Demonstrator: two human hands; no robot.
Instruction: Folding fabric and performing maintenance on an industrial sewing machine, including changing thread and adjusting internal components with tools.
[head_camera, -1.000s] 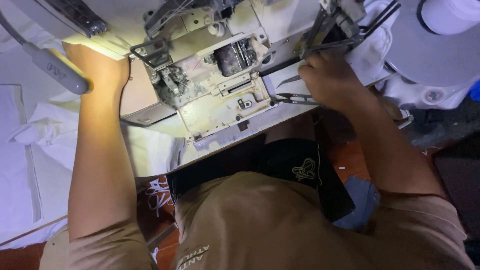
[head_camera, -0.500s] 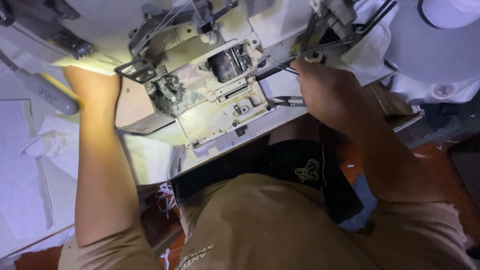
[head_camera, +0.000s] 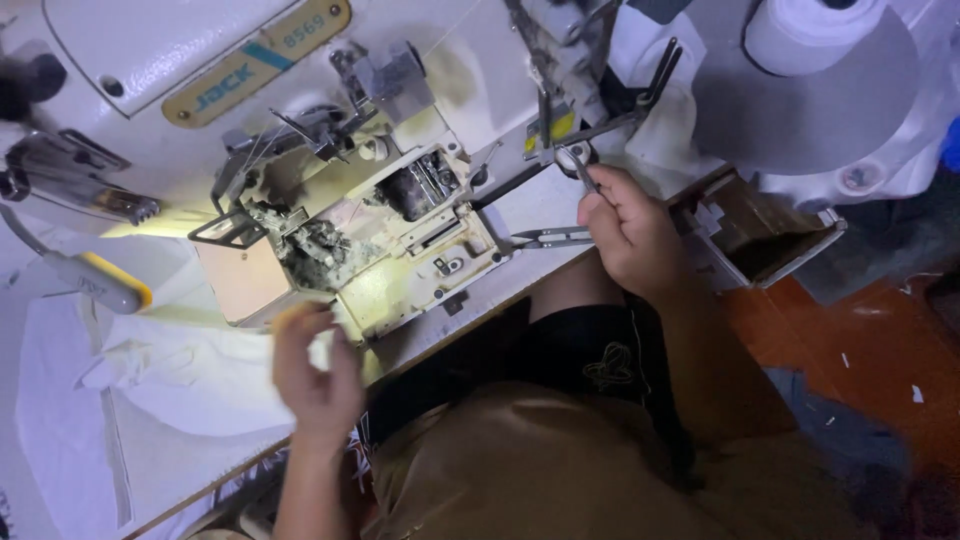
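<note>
Hands work at an opened white sewing machine (head_camera: 300, 120) on a pale table (head_camera: 520, 210). The right hand (head_camera: 628, 232) pinches slim metal tweezers (head_camera: 582, 172) between thumb and fingertips, their tips raised toward the dark metal thread guides (head_camera: 600, 125). The left hand (head_camera: 315, 375), blurred, hovers with fingers loosely curled and holds nothing, just below the machine's exposed mechanism (head_camera: 400, 235), where grey lint (head_camera: 318, 250) is packed among the metal parts. Small steel thread snips (head_camera: 550, 238) lie flat beside the right hand. White cloth (head_camera: 150, 380) lies crumpled at left. An open brown box (head_camera: 765, 230) sits at the table's right edge; its contents cannot be made out.
</note>
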